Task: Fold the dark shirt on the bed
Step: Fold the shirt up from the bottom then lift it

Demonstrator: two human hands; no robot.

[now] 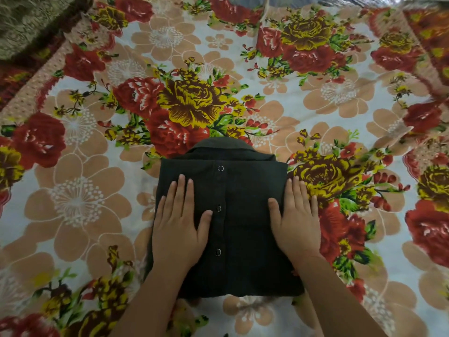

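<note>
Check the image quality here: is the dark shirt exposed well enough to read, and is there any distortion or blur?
Head view: soft, even light without hard shadows; the dark shirt reads nearly black, folds barely visible, though its snaps catch small glints; both hands, left hand and right hand, are sharp; wide-angle bending curves the floral bedsheet toward the edges, where the print smears.

A home bedroom: a bed (315, 98) spread with a bright floral sheet (102, 190), a lacy olive blanket (21, 23) at 10 o'clock.
</note>
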